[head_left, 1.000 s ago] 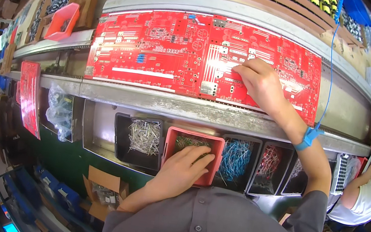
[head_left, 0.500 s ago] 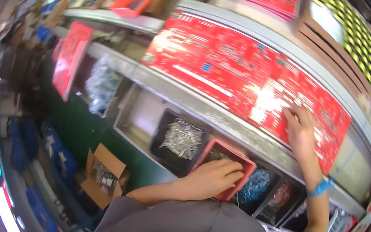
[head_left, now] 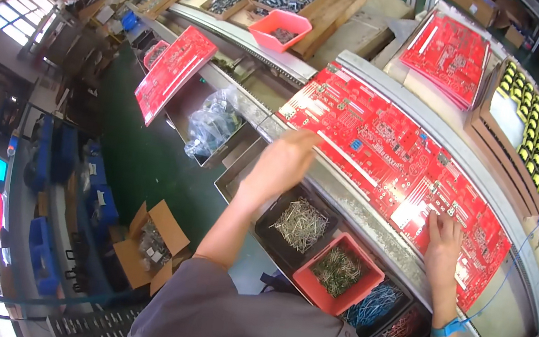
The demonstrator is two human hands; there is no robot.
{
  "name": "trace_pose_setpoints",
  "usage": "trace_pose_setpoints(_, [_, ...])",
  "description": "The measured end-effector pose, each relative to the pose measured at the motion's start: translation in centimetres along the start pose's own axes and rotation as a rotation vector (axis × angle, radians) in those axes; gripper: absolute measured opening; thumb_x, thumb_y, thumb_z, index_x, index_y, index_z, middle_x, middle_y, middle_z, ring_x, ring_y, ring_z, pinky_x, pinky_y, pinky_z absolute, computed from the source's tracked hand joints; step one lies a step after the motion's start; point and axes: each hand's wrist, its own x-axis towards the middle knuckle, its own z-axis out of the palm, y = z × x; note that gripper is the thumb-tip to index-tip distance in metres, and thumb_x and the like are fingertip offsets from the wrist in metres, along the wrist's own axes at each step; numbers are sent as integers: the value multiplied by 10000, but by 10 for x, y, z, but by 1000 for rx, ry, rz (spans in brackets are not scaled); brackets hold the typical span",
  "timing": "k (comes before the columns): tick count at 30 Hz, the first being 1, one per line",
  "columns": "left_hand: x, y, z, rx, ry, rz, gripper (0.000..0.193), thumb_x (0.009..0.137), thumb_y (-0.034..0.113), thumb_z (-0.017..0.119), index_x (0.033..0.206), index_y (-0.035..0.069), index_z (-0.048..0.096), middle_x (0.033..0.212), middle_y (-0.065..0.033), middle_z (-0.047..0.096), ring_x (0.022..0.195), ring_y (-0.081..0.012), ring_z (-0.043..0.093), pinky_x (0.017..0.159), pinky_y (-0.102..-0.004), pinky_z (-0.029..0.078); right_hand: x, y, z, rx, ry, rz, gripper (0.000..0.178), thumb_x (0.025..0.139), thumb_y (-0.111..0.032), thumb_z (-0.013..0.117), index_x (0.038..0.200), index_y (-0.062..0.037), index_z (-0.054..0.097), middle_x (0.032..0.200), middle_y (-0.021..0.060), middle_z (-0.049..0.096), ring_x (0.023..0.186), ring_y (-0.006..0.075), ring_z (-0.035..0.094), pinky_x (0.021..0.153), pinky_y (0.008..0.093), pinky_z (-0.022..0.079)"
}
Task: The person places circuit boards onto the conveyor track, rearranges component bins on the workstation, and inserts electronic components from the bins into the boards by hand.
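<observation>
A large red circuit board [head_left: 385, 140] lies along the rail-edged bench in front of me, with small parts and a few blue components on it. At its near left edge is my left hand [head_left: 287, 159], fingers curled together; whatever they hold is hidden. My right hand [head_left: 443, 250] rests on the board's right part, fingertips bent down and pressed together on its surface; anything between them is too small to make out. Below the board, a red bin [head_left: 337, 273] holds greenish leaded parts. Left of it, a black bin [head_left: 299, 225] contains pale leaded parts.
Blue leaded parts [head_left: 374, 304] and red ones [head_left: 402, 328] fill bins at right. A blue wrist strap [head_left: 449, 328] with cord circles my right wrist. Beyond are stacked red boards [head_left: 450, 56] and a tray of yellow-black parts [head_left: 533, 131]. Another red board [head_left: 175, 74] juts out left.
My left hand has left the red bin and moved up and left to the board's near edge. My right hand stays over the board's right part. The view has shifted.
</observation>
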Motion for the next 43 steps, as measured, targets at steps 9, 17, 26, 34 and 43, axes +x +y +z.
trace_pose_setpoints(9, [-5,-59,20,350,26,-109,382,821,269,663,1112,29,608,1213,-138,573,1150,-313,516,981,-455,367,5,-6,-4,-33,-39,-3,402,733,17,537,1132,37,588,1084,161,533,1024,308,513,901,420,419])
trace_pose_setpoints(17, [-11,-65,33,314,175,-78,359,828,279,656,1097,45,615,1214,-114,577,1172,-284,498,1009,-453,311,8,-18,-8,-12,-29,89,422,676,84,510,1085,56,612,1090,190,542,1019,338,518,899,417,436])
trace_pose_setpoints(26, [-17,-73,36,275,223,-52,332,825,219,652,1106,49,606,1220,-104,566,1162,-274,497,1005,-441,308,9,-22,-11,4,-24,128,433,644,119,495,1061,80,607,1078,201,545,1015,358,519,910,436,441])
trace_pose_setpoints(34, [-16,-68,32,245,187,-76,323,834,202,640,1114,46,601,1236,-107,551,1174,-276,488,1015,-451,297,8,-20,-13,55,-42,162,447,631,126,493,1061,76,605,1069,204,546,1005,368,522,901,440,446])
trace_pose_setpoints(43, [-18,-69,32,266,145,-90,333,847,209,627,1146,66,594,1278,-116,537,1198,-282,475,1030,-463,275,9,-24,-11,27,-48,160,483,626,130,483,1090,62,592,1134,203,518,1068,367,497,927,440,433])
